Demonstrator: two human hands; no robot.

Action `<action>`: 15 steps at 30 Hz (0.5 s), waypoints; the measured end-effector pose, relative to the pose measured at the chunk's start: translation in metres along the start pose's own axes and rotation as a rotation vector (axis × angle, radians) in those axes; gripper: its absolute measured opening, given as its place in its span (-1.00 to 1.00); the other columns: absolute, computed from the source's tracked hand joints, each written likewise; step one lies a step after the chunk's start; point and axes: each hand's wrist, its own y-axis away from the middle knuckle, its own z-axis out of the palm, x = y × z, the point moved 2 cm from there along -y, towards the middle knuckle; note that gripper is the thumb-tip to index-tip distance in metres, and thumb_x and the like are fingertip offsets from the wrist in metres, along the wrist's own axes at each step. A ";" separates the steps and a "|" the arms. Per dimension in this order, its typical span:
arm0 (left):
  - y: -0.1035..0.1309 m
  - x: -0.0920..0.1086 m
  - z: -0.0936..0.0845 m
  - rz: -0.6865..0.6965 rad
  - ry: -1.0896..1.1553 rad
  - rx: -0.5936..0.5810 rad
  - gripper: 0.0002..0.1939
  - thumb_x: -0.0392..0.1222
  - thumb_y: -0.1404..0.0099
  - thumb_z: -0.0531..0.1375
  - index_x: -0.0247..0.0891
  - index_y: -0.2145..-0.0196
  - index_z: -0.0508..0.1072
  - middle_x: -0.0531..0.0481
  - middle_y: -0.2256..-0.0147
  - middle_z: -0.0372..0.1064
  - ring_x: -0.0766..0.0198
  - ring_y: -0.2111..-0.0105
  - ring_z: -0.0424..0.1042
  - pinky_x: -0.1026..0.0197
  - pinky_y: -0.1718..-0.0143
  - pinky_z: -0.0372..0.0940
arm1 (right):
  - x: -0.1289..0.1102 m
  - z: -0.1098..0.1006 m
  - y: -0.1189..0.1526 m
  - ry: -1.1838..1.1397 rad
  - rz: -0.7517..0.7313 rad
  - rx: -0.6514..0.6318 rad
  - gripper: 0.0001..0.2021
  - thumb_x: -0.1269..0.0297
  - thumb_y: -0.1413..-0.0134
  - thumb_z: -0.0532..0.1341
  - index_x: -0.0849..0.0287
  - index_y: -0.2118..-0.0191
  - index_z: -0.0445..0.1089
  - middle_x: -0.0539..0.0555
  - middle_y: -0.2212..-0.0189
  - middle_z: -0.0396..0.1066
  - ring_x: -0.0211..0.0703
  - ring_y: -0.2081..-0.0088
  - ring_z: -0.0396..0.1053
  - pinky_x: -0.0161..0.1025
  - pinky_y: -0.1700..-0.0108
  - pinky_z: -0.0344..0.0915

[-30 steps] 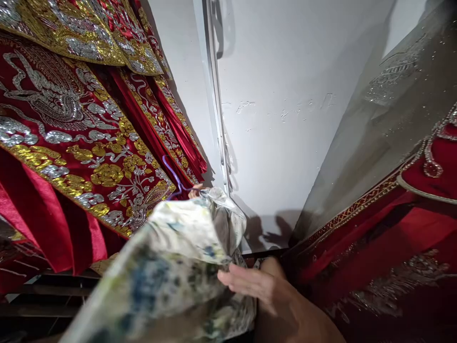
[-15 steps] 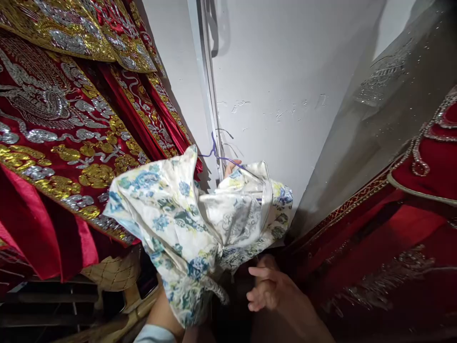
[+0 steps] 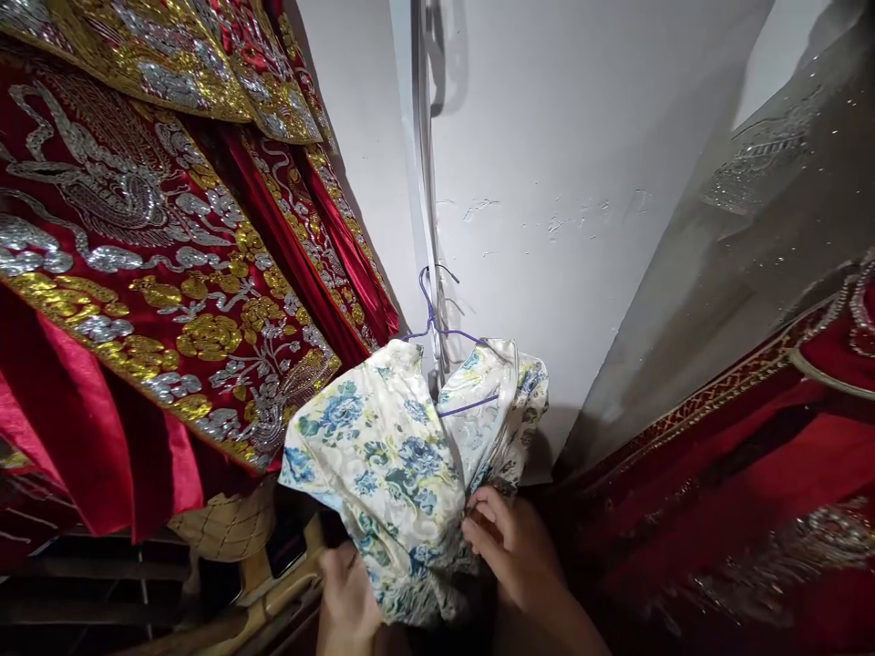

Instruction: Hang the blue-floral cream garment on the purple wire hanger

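A white blouse point(image 3: 383, 446) with blue, green and yellow flowers hangs on a thin purple wire hanger point(image 3: 429, 314). Its neckline gapes, so the pale lining and the hanger's lower bar show. My right hand point(image 3: 509, 542) is at the front edge of the blouse, thumb and fingers closed in a pinch on the cloth. Low on the other side, my left hand point(image 3: 348, 588) is against the blouse's side edge. Its fingers go behind the fabric and are hidden, so I cannot see whether they grip it.
The hanger hooks onto a narrow metal edge point(image 3: 422, 182) along the pale grey wall panel point(image 3: 547, 137). Red cloth point(image 3: 225, 301) embroidered in gold and silver hangs at the left. A red garment point(image 3: 766, 483) hangs at the right. Below left are a woven basket point(image 3: 225, 524) and bamboo furniture point(image 3: 273, 601).
The blouse now hangs straighter and lower on its hanger. My left hand has left the inside near the neckline for the lower left side. My right hand has moved up onto the front edge.
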 end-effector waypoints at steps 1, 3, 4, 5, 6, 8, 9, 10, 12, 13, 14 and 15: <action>0.001 -0.002 -0.004 -0.049 0.038 0.032 -0.04 0.32 0.05 0.42 0.09 -0.28 0.32 -0.10 -0.18 0.41 -0.22 -0.23 0.31 -0.15 -0.16 0.35 | -0.004 0.005 -0.004 0.038 -0.031 -0.020 -0.75 -0.03 -0.22 0.23 0.03 0.21 0.38 -0.01 0.41 0.39 -0.11 0.33 0.40 -0.22 0.25 0.34; 0.000 -0.004 -0.009 -0.132 0.100 0.097 0.03 0.15 0.13 0.51 0.07 -0.30 0.30 -0.08 -0.16 0.44 -0.23 -0.23 0.33 -0.14 -0.20 0.33 | -0.012 0.015 -0.010 0.085 -0.070 -0.054 -0.78 -0.01 -0.26 0.16 -0.02 0.25 0.40 0.00 0.43 0.38 -0.07 0.35 0.40 -0.19 0.25 0.34; -0.001 -0.004 -0.011 -0.150 0.118 0.123 0.03 0.08 0.10 0.51 0.04 -0.31 0.29 -0.09 -0.16 0.44 -0.21 -0.22 0.34 -0.13 -0.22 0.31 | -0.015 0.019 -0.013 0.106 -0.080 -0.054 -0.81 -0.01 -0.25 0.17 -0.06 0.23 0.42 0.01 0.42 0.41 -0.03 0.34 0.41 -0.16 0.23 0.35; -0.002 -0.005 -0.011 -0.153 0.134 0.140 0.00 0.04 0.07 0.50 0.02 -0.32 0.28 -0.10 -0.16 0.44 -0.20 -0.21 0.36 -0.13 -0.24 0.29 | -0.019 0.023 -0.015 0.129 -0.086 -0.038 -0.83 0.01 -0.21 0.19 -0.11 0.18 0.44 0.03 0.40 0.44 0.02 0.31 0.43 -0.13 0.21 0.37; -0.003 -0.005 -0.010 -0.148 0.150 0.148 -0.02 0.01 0.05 0.50 0.00 -0.31 0.29 -0.11 -0.16 0.44 -0.19 -0.20 0.37 -0.13 -0.24 0.28 | -0.022 0.025 -0.017 0.154 -0.089 -0.015 -0.82 0.03 -0.17 0.22 -0.15 0.14 0.46 0.04 0.36 0.48 0.07 0.27 0.45 -0.10 0.17 0.37; -0.004 -0.007 -0.004 -0.139 0.175 0.150 -0.07 -0.01 0.03 0.48 -0.04 -0.29 0.32 -0.13 -0.15 0.45 -0.18 -0.18 0.40 -0.12 -0.24 0.29 | -0.025 0.029 -0.020 0.192 -0.092 0.010 -0.80 0.07 -0.14 0.24 -0.19 0.10 0.48 0.06 0.30 0.51 0.13 0.22 0.47 -0.07 0.11 0.37; -0.003 -0.008 -0.001 -0.140 0.182 0.147 -0.10 -0.01 0.02 0.47 -0.07 -0.27 0.34 -0.14 -0.14 0.45 -0.19 -0.17 0.41 -0.13 -0.24 0.30 | -0.025 0.030 -0.020 0.195 -0.095 0.007 -0.81 0.08 -0.16 0.23 -0.18 0.11 0.49 0.06 0.30 0.52 0.12 0.22 0.46 -0.07 0.10 0.37; -0.002 -0.009 0.002 -0.144 0.188 0.142 -0.13 -0.01 0.01 0.46 -0.09 -0.26 0.36 -0.15 -0.13 0.46 -0.19 -0.16 0.42 -0.13 -0.23 0.30 | -0.024 0.031 -0.020 0.183 -0.097 0.000 -0.82 0.07 -0.18 0.20 -0.16 0.14 0.49 0.06 0.30 0.52 0.10 0.25 0.46 -0.08 0.12 0.36; -0.001 -0.010 0.005 -0.157 0.192 0.137 -0.20 0.00 -0.01 0.45 -0.12 -0.22 0.40 -0.17 -0.11 0.48 -0.19 -0.14 0.43 -0.13 -0.20 0.32 | -0.019 0.031 -0.018 0.128 -0.100 -0.021 -0.83 0.05 -0.19 0.18 -0.10 0.21 0.48 0.05 0.37 0.49 0.03 0.34 0.42 -0.12 0.21 0.35; -0.002 -0.009 0.004 -0.156 0.184 0.149 -0.24 0.00 -0.02 0.45 -0.13 -0.19 0.42 -0.18 -0.08 0.50 -0.18 -0.13 0.44 -0.13 -0.19 0.33 | -0.015 0.029 -0.017 0.107 -0.100 -0.015 -0.82 0.03 -0.20 0.17 -0.06 0.27 0.46 0.04 0.43 0.46 0.00 0.38 0.39 -0.15 0.27 0.33; -0.004 -0.008 0.001 -0.135 0.160 0.171 -0.28 0.00 -0.03 0.44 -0.13 -0.15 0.44 -0.18 -0.04 0.51 -0.17 -0.12 0.45 -0.11 -0.17 0.34 | -0.011 0.025 -0.015 0.102 -0.093 0.000 -0.79 0.02 -0.21 0.16 -0.01 0.34 0.42 0.03 0.48 0.41 -0.04 0.42 0.36 -0.18 0.32 0.30; -0.007 -0.005 -0.005 -0.093 0.119 0.211 -0.34 0.00 -0.03 0.45 -0.14 -0.10 0.47 -0.17 0.00 0.53 -0.15 -0.11 0.46 -0.09 -0.15 0.34 | -0.007 0.020 -0.013 0.112 -0.080 0.023 -0.73 0.01 -0.22 0.15 0.03 0.41 0.36 0.01 0.53 0.35 -0.09 0.46 0.31 -0.21 0.36 0.27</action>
